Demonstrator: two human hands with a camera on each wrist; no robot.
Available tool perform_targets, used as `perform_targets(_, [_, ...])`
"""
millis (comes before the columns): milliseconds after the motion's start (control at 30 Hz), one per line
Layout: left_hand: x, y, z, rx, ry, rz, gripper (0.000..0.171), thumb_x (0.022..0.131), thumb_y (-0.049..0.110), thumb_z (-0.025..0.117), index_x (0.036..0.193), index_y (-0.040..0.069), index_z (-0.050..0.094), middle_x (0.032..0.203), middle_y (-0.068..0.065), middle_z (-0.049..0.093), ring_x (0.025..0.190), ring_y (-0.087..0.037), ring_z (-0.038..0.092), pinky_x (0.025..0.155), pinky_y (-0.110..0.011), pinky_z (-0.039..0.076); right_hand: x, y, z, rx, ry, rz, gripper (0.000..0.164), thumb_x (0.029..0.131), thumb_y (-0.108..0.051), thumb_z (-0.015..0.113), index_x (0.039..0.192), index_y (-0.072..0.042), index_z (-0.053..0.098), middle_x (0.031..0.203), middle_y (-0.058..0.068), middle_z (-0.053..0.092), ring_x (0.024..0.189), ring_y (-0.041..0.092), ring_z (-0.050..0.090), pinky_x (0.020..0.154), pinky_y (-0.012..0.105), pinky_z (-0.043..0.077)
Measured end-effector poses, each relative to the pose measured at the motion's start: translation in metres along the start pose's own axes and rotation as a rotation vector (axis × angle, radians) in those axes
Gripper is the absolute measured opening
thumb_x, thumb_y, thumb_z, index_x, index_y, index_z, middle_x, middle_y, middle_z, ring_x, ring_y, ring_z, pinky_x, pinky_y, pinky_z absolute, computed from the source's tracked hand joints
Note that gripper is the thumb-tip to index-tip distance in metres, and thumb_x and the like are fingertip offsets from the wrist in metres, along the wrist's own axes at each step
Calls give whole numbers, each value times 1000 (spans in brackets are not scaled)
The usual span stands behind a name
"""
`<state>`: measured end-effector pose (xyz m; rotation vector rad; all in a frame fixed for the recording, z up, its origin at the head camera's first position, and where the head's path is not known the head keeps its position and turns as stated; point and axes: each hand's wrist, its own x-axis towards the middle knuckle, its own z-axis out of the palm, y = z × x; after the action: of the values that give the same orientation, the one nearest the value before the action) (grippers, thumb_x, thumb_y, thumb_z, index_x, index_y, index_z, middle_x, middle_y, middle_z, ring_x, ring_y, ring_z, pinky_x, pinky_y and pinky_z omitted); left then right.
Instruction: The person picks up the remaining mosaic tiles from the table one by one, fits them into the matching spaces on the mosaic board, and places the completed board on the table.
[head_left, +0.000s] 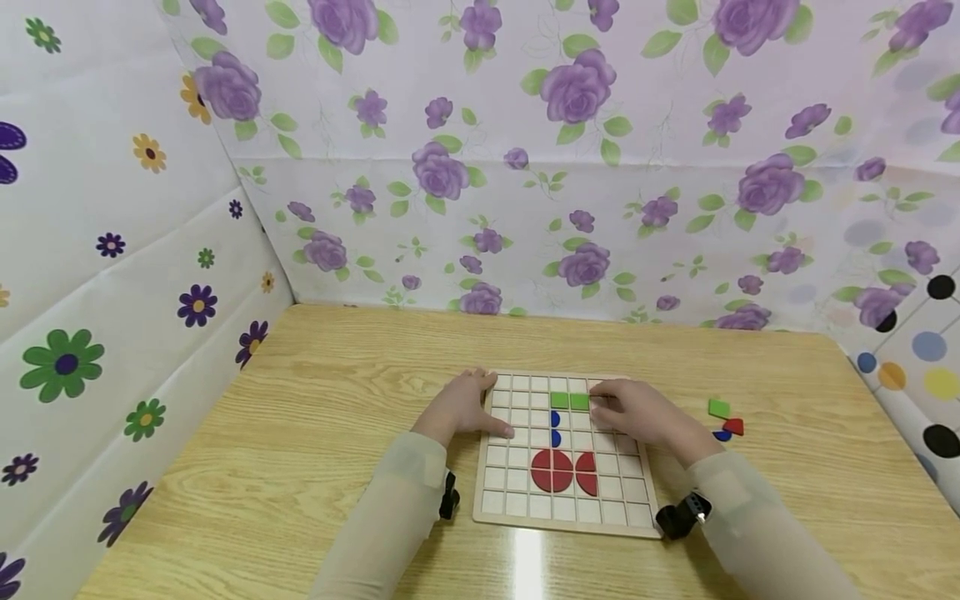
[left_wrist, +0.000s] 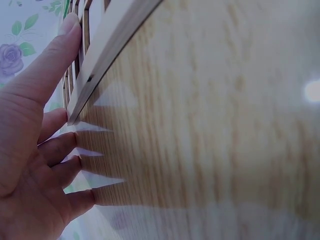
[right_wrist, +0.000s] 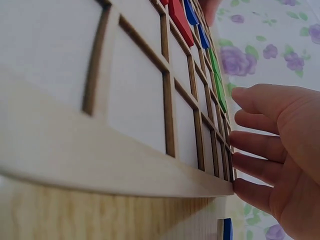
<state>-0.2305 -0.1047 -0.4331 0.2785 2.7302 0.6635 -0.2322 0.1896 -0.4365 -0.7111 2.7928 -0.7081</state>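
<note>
A wooden grid board (head_left: 567, 527) with white cells lies on the table. At its upper left edge is my left hand (head_left: 463, 407), thumb lying over the board and fingers spread along the outer side. My right hand (head_left: 637, 408) is over the board's upper right part, fingers loosely extended beside the green squares (head_left: 580, 402). In the right wrist view that hand (right_wrist: 280, 145) pinches nothing, its fingertips close to the board's edge. Below the green squares sit blue curved pieces (head_left: 555, 437). Red quarter-circle pieces (head_left: 551, 471) form a full disc, with two more red pieces (head_left: 587, 473) to its right.
Right of the board, a loose green square (head_left: 718, 408), a red piece (head_left: 734, 427) and a blue piece (head_left: 722, 436) lie on the wooden table (head_left: 337, 375). Flower-printed cloth (head_left: 525, 208) hangs behind the table's far edge.
</note>
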Motion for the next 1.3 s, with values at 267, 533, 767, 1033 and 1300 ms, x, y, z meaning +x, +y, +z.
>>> perform_targets(267, [0, -1, 0, -4, 4, 4, 103, 65, 52, 81, 148, 16, 33, 158, -9, 20, 147, -29, 14, 119, -46, 18, -3, 6, 3, 56, 5, 8, 41, 94, -27, 58, 129, -5, 57, 126, 13, 61, 114, 30, 59, 95, 46, 49])
perform_targets(533, [1, -2, 1, 5, 10, 12, 103, 65, 53, 81, 148, 16, 33, 157, -9, 21, 146, -29, 15, 119, -46, 18, -7, 11, 5, 26, 50, -9, 40, 94, -25, 59, 127, -4, 57, 126, 16, 60, 115, 34, 57, 96, 50, 47])
perform_targets(767, [1, -2, 1, 2, 9, 10, 103, 65, 53, 81, 148, 17, 33, 158, -10, 20, 146, -30, 14, 118, -47, 18, -12, 12, 5, 30, 97, 2, 41, 93, -24, 60, 128, -3, 57, 132, 21, 55, 120, 39, 53, 100, 53, 43])
perform_targets(1033, [1, -2, 1, 1, 4, 7, 103, 65, 53, 81, 149, 17, 32, 158, -9, 20, 147, -29, 14, 119, -47, 17, -18, 17, 4, 28, 126, 19, 42, 93, -24, 60, 129, -2, 56, 131, 20, 57, 121, 39, 52, 100, 54, 43])
perform_targets(1300, [1, -2, 0, 4, 0, 9, 103, 66, 53, 80, 149, 17, 32, 158, -9, 20, 147, -29, 14, 119, -47, 18, -24, 21, 2, 12, 134, 21, 43, 92, -25, 62, 127, -1, 57, 119, 16, 63, 108, 31, 59, 94, 51, 47])
